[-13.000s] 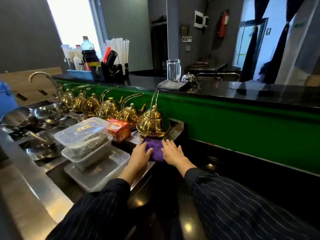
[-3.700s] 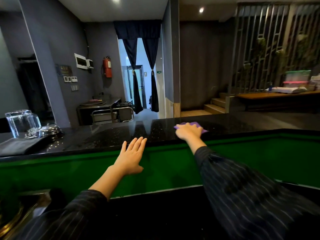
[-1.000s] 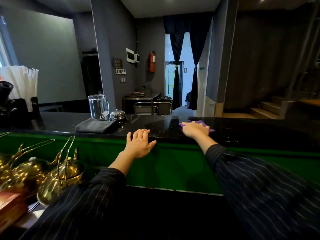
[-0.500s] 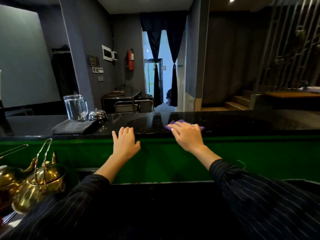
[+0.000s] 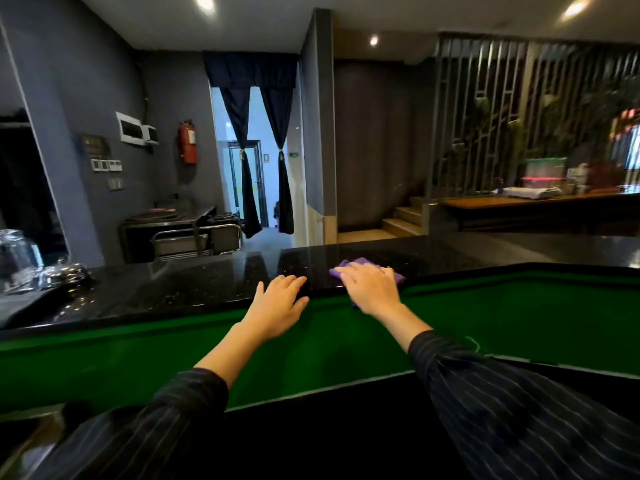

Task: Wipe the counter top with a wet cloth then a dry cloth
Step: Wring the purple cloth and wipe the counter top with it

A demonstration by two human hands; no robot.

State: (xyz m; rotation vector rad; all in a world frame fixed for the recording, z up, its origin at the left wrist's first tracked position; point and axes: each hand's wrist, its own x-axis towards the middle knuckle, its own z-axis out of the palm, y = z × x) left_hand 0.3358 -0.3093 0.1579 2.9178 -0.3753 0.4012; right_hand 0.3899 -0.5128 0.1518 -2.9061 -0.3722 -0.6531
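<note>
Right hand (image 5: 372, 289) flat on purple cloth (image 5: 363, 265); left hand (image 5: 278, 303) spread.

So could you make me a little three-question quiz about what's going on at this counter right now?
1. True or false: the right hand presses flat on a purple cloth.
2. Which hand rests bare on the near edge of the black countertop?
3. Multiple choice: the glass pitcher stands A) far left, B) between the hands, C) far right.

Key: 1 true; 2 the left hand; 3 A.
</note>
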